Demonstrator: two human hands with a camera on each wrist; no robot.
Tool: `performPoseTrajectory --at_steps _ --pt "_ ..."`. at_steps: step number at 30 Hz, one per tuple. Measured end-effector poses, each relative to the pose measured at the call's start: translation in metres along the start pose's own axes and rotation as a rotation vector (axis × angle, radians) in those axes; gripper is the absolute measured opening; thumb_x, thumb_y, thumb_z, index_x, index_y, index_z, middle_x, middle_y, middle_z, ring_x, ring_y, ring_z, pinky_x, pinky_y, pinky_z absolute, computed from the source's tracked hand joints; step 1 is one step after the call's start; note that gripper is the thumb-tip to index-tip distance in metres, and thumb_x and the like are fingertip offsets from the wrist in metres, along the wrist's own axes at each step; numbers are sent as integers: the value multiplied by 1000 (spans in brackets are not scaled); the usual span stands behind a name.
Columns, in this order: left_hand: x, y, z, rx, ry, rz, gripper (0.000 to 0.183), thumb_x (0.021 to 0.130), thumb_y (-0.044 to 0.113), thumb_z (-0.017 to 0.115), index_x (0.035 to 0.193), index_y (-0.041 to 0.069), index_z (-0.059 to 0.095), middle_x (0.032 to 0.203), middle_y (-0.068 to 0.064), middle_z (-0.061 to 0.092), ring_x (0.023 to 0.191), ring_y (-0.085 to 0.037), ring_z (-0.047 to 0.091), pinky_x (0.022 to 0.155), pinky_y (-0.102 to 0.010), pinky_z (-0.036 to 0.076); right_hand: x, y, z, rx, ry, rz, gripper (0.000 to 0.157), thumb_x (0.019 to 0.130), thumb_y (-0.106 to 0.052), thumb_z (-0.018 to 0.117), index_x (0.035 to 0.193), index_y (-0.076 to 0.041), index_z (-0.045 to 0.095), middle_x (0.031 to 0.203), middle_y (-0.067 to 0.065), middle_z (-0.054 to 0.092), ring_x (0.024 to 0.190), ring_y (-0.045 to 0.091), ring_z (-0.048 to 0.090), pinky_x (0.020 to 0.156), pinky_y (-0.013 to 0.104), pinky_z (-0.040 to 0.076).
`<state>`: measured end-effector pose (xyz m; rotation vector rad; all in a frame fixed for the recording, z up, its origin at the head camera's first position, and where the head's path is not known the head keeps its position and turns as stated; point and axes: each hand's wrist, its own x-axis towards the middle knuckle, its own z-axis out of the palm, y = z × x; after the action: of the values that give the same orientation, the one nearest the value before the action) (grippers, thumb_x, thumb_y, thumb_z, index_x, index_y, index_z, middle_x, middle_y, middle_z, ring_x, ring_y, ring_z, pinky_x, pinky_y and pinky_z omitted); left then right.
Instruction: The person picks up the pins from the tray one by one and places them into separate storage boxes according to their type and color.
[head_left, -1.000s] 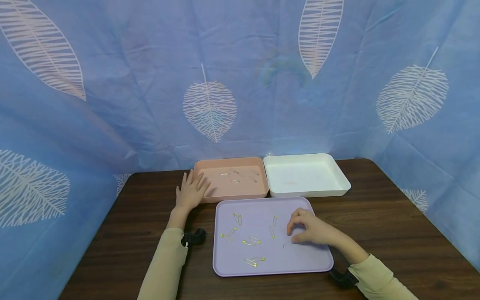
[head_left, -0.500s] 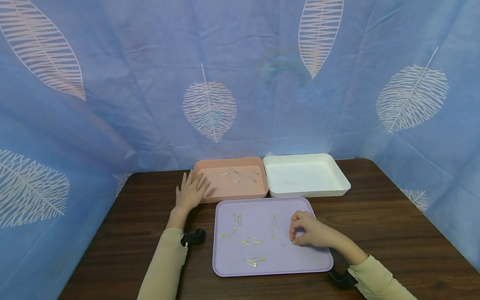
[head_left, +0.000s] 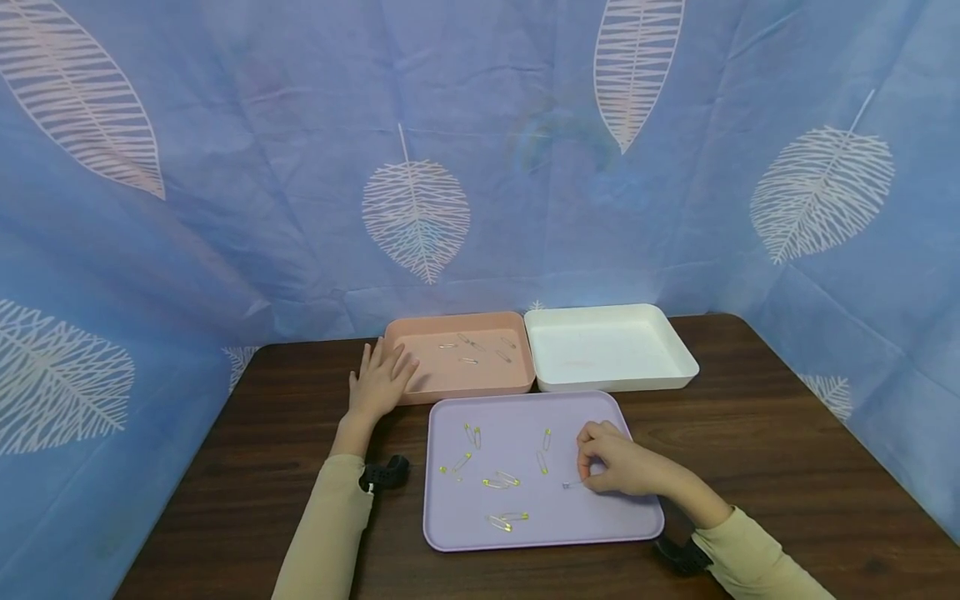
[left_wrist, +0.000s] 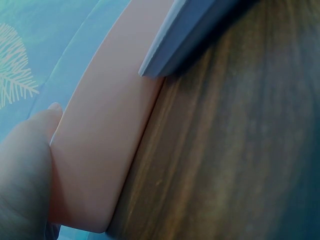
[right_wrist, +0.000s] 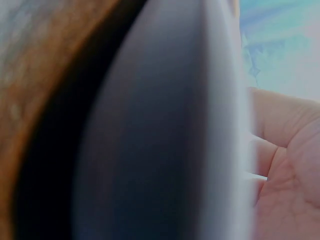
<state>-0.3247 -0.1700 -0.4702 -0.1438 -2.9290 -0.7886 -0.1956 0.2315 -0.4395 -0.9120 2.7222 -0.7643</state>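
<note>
right hand (head_left: 619,462) pinches safety pin (head_left: 567,485) on lilac tray (head_left: 585,523) | left hand (head_left: 377,385) at pink tray (head_left: 465,380) | white tray (head_left: 609,354) alongside

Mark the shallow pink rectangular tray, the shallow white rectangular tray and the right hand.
Shallow pink rectangular tray (left_wrist: 100,145), left wrist view: on its outer wall.
Shallow white rectangular tray (head_left: 611,350), head view: on its inside floor.
Right hand (head_left: 618,462), head view: on its middle.

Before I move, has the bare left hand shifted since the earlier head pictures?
No; judged against the pink rectangular tray, the left hand keeps its place at the tray's left end.
</note>
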Motion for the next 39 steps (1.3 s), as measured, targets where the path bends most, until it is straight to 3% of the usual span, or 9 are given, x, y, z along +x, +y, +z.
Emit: performPoseTrajectory --at_steps 10,28,39 --pt "3 1 -3 -19 11 8 76 95 70 28 154 23 32 165 -14 6 151 -40 -1 107 -78 8 2 -2 -3 -51 10 -24 21 74 -10 74 67 -25 60 96 -9 49 89 9 34 74 23 31" --pt "2 2 -3 -18 12 -2 73 96 68 31 153 24 33 165 -12 8 152 -38 0 108 -77 8 5 -4 -19 18 17 -55 18 78 -9 74 73 -22 63 98 -5 49 93 12 34 78 25 36" --pt "-1 1 -2 -17 -13 -8 73 96 68 29 154 23 30 165 -14 4 152 -39 -4 107 -78 7 16 -7 -24 -22 61 -104 20 77 -6 73 73 -22 61 96 -5 50 95 13 38 82 30 34"
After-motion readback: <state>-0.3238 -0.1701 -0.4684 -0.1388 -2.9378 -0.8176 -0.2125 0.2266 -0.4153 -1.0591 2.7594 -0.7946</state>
